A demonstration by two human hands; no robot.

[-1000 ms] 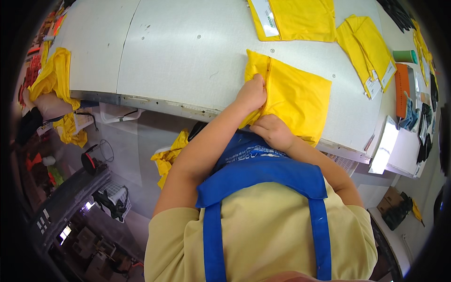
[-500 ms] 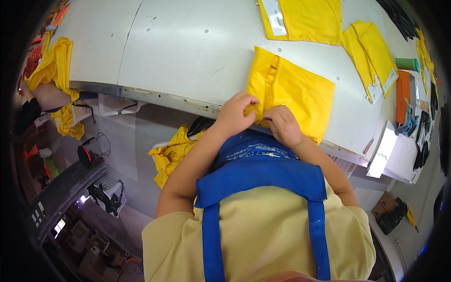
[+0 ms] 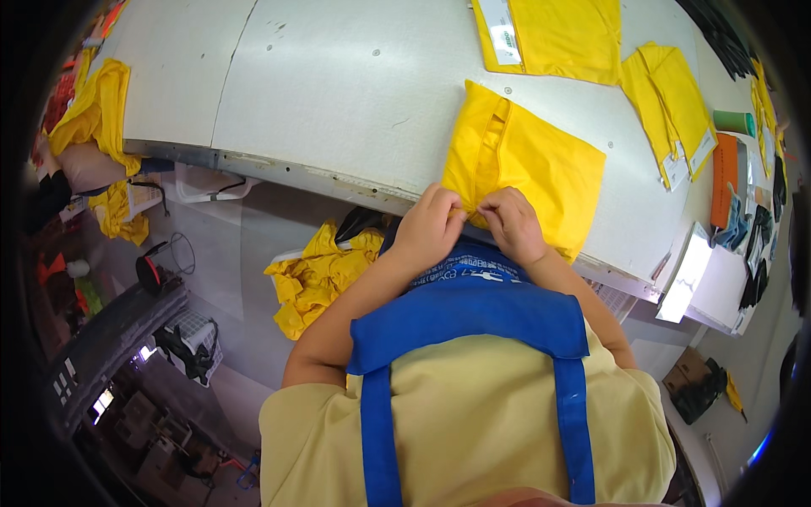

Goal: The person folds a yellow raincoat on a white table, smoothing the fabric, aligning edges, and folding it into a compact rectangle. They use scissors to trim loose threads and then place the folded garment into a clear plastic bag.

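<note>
A plump yellow fabric pouch lies at the front edge of the worktable, its near corner reaching over the edge. A long slit runs along its left part and gapes slightly at the far end. My left hand is closed, thumb and fingers pinching the fabric at the slit's near end. Just to the right, my right hand pinches the same near edge with curled fingers. Both sets of fingertips almost meet; exactly what lies between them is hidden.
Flat yellow packs with white labels lie beyond the pouch, and another folded yellow piece rests to the right. A green roll and orange box stand at the far right. Crumpled yellow fabric sits below the table edge. Another person is at left.
My left hand has moved slightly down and right, its fingers closing on the pouch's near edge. My right hand stays close to the same spot. The slit's far end gapes a little more.
</note>
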